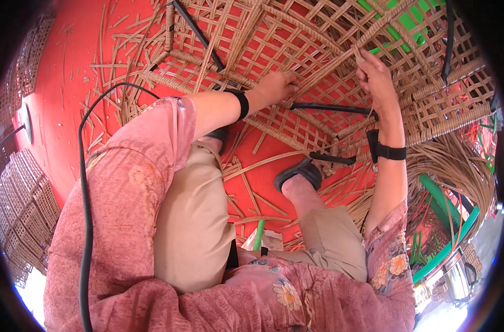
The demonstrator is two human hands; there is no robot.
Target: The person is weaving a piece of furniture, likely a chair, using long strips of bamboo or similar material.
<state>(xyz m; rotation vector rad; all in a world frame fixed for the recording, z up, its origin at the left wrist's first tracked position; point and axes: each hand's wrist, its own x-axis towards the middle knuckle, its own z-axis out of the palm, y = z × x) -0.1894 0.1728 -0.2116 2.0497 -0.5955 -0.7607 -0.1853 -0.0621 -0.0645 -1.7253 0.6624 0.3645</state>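
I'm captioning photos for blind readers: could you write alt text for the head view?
A person's left hand and right hand, both with bent fingers, are at a large brown woven frame with an open lattice. Loose strips lie scattered on the red floor, and a thick bundle of strips is at the right.

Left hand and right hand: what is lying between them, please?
In the head view, brown open-weave lattice lies between the left hand and the right hand.

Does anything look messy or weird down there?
Yes: thin, flat tan strips lie scattered on the red floor, left of the woven tan lattice frame. They look untidy because they point every way.
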